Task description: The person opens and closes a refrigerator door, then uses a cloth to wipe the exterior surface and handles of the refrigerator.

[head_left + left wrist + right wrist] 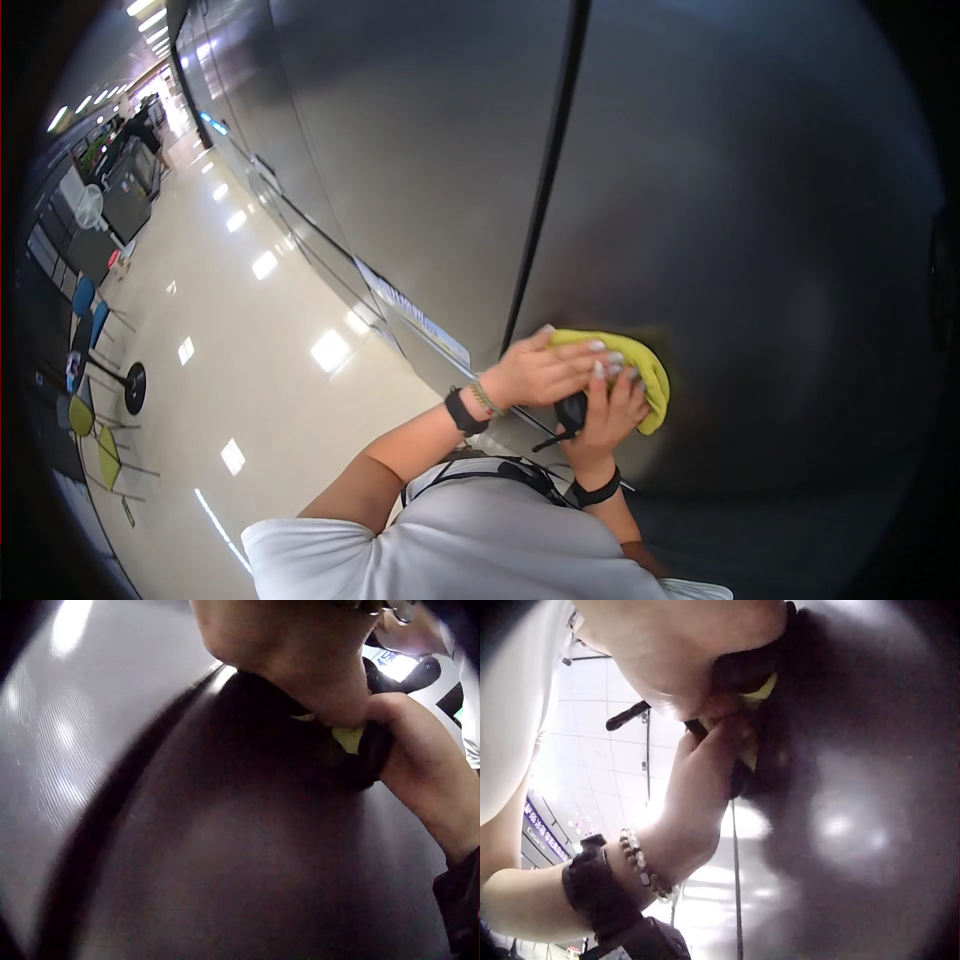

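A folded yellow-green cloth (652,388) lies against a dark glossy upright panel (760,250), right of a black vertical seam. My left hand (545,370) reaches across from the left, its straight fingers lying over the cloth and overlapping the right fingertips. From below, my right hand (608,415) presses on the cloth with fingers extended upward. Between the two hands a small black item (570,412) with a thin strap-like end shows. Both wrist views show only slivers of the cloth (347,740); the palms hide the rest.
A plate with printing (415,312) sits low on the panel, left of the seam. A shiny pale floor (270,350) stretches to the left, with blue chairs (84,296), a yellow-green chair (107,455) and a white fan (90,207) along its far side.
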The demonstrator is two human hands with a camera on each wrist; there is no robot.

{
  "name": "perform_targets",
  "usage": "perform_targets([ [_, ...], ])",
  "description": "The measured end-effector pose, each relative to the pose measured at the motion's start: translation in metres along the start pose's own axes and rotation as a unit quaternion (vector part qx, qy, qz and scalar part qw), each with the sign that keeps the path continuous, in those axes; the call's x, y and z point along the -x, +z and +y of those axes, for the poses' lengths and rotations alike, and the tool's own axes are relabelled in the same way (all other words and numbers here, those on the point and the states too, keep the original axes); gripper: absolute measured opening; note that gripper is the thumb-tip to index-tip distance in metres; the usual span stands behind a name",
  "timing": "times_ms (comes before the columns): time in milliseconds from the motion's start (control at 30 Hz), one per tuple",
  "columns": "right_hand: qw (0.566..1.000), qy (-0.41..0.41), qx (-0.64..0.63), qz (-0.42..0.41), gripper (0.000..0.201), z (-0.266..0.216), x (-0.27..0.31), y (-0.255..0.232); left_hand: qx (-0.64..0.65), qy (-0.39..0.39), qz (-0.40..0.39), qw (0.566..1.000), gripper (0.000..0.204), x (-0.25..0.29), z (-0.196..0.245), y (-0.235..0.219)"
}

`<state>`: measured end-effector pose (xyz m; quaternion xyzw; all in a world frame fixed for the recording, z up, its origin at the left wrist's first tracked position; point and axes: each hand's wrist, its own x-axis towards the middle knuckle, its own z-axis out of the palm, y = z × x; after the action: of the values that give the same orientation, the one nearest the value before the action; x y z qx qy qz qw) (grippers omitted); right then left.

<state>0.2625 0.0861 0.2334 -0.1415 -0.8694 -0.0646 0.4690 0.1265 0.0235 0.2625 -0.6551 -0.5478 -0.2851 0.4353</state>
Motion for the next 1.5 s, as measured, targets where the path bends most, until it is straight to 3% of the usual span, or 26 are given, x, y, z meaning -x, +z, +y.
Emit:
perform_targets([
  [133, 0.998, -0.039, 0.024, 0.035, 0.060, -0.038, -0.053, 0.022, 0.027, -0.055, 0.082, 0.995, 0.022, 0.014, -0.049, -0.004],
  [267, 0.994, 0.003, -0.007, 0.110, 0.034, -0.052, -0.065, 0.024, 0.047, -0.035, 0.106, 0.993, 0.021, 0.020, -0.053, 0.001],
  [533, 0.999, 0.039, -0.036, 0.012, 0.038, -0.057, -0.040, 0.017, 0.107, -0.089, 0.081, 0.987, 0.022, 0.056, -0.026, 0.010],
  [667, 0.998, 0.058, -0.036, -0.001, 0.039, -0.057, -0.010, 0.032, 0.128, -0.104, 0.017, 0.986, 0.026, 0.089, -0.010, 0.019],
  [700, 0.997, 0.063, -0.048, -0.015, 0.039, -0.058, -0.008, 0.032, 0.133, -0.104, -0.009, 0.986, 0.027, 0.088, -0.009, 0.017],
  [933, 0.988, 0.117, -0.092, 0.029, 0.050, -0.069, -0.038, 0.009, 0.231, -0.144, 0.000, 0.962, 0.040, 0.051, -0.013, -0.007],
  [1033, 0.988, 0.113, -0.095, 0.048, 0.051, -0.070, -0.068, -0.003, 0.256, -0.180, 0.042, 0.949, 0.042, 0.021, -0.020, -0.022],
  [1167, 0.992, 0.095, -0.017, 0.083, 0.043, -0.068, -0.074, 0.002, 0.231, -0.175, 0.081, 0.954, 0.038, 0.015, -0.022, -0.013],
  [1233, 0.991, 0.076, 0.015, 0.106, 0.035, -0.065, -0.071, 0.008, 0.170, -0.126, 0.096, 0.973, 0.034, 0.023, -0.025, -0.003],
  [1367, 0.991, 0.076, -0.007, 0.106, 0.035, -0.061, -0.047, 0.021, 0.168, -0.120, 0.052, 0.977, 0.031, 0.046, -0.022, 0.001],
  [1467, 0.995, 0.054, 0.004, 0.078, 0.038, -0.055, -0.006, 0.046, 0.148, -0.084, 0.028, 0.985, 0.033, 0.081, -0.021, 0.020],
  [1500, 0.995, 0.047, -0.001, 0.083, 0.040, -0.051, 0.011, 0.058, 0.119, -0.036, 0.013, 0.992, 0.034, 0.092, -0.023, 0.026],
])
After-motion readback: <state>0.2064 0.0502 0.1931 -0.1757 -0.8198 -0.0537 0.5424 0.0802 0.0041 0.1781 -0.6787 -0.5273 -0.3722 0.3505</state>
